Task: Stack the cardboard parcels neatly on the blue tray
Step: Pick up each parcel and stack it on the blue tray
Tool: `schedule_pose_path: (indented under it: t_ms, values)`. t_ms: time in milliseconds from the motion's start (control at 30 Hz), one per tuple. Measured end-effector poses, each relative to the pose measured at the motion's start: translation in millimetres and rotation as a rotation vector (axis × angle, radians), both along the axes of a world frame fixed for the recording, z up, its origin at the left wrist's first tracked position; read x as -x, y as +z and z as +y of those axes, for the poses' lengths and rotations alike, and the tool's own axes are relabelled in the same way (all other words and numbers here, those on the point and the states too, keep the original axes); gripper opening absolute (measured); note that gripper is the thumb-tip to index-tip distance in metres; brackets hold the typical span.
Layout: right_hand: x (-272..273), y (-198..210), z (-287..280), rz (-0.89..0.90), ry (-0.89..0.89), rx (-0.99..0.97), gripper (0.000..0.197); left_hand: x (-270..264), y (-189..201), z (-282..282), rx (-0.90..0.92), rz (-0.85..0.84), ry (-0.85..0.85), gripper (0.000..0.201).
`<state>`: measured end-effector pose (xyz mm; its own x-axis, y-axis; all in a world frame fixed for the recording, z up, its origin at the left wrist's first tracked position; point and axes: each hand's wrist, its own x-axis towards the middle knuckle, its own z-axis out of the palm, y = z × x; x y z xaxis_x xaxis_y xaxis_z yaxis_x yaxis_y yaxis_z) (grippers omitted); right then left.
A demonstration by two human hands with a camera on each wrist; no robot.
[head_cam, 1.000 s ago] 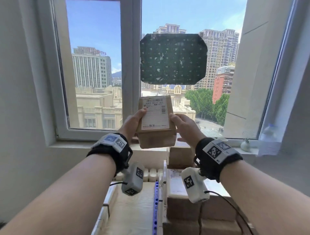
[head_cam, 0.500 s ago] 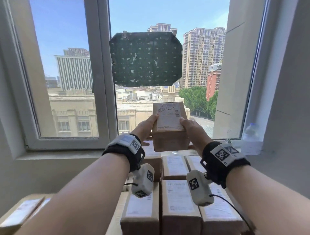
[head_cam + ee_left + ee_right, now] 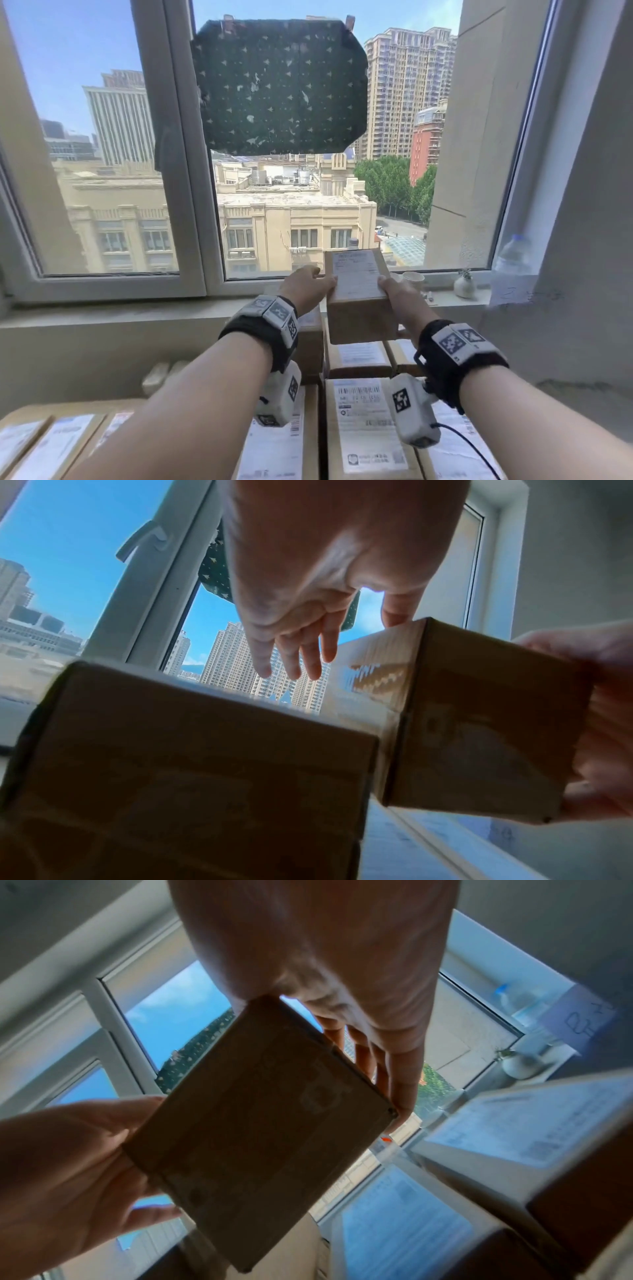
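A small cardboard parcel (image 3: 358,301) with a white label on top is held between both hands in front of the window sill. My left hand (image 3: 308,286) has its thumb on the parcel's top left edge, and its fingers (image 3: 291,656) run straight beside the left side. The right hand (image 3: 394,294) grips the right side, with its fingers (image 3: 394,1074) lying along that edge. The parcel (image 3: 260,1123) hangs just above the back row of the stacked parcels (image 3: 363,421); I cannot tell whether it touches them. The blue tray is hidden.
More labelled parcels (image 3: 51,442) lie at the lower left. On the sill (image 3: 102,310) at the right stand paper cups (image 3: 412,279), a small white vase (image 3: 464,286) and a plastic bottle (image 3: 513,253). A dark green cloth (image 3: 281,85) hangs on the window.
Both hands have carried the parcel down and to the right, from in front of the glass to just over the back of the stack. The view has swung to show more parcels.
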<state>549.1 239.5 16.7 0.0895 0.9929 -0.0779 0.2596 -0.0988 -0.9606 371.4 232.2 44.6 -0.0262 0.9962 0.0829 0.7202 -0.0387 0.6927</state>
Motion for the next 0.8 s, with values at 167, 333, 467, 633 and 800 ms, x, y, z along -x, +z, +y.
schedule_pose_path:
  t_ms: [167, 333, 467, 633, 800]
  values:
    - [1.5, -22.9, 15.3, -0.017, 0.009, 0.085, 0.061, 2.4, -11.6, -0.7, 0.014, 0.111, -0.047, 0.056]
    - [1.6, -39.3, 24.4, -0.029, -0.009, 0.126, 0.072, -2.4, -20.9, -0.1, 0.013, 0.124, -0.067, 0.062]
    - [1.1, -47.5, 30.3, -0.047, -0.012, 0.118, 0.086, -2.8, -26.2, 2.8, 0.035, 0.186, -0.074, 0.060]
    - [1.2, -43.7, 24.5, -0.101, -0.006, 0.117, 0.072, -2.9, -30.1, 6.8, 0.036, 0.235, -0.079, 0.057]
    - [0.3, -45.4, 26.5, -0.143, -0.012, 0.116, 0.059, -3.2, -33.3, 8.9, 0.033, 0.251, -0.087, 0.056]
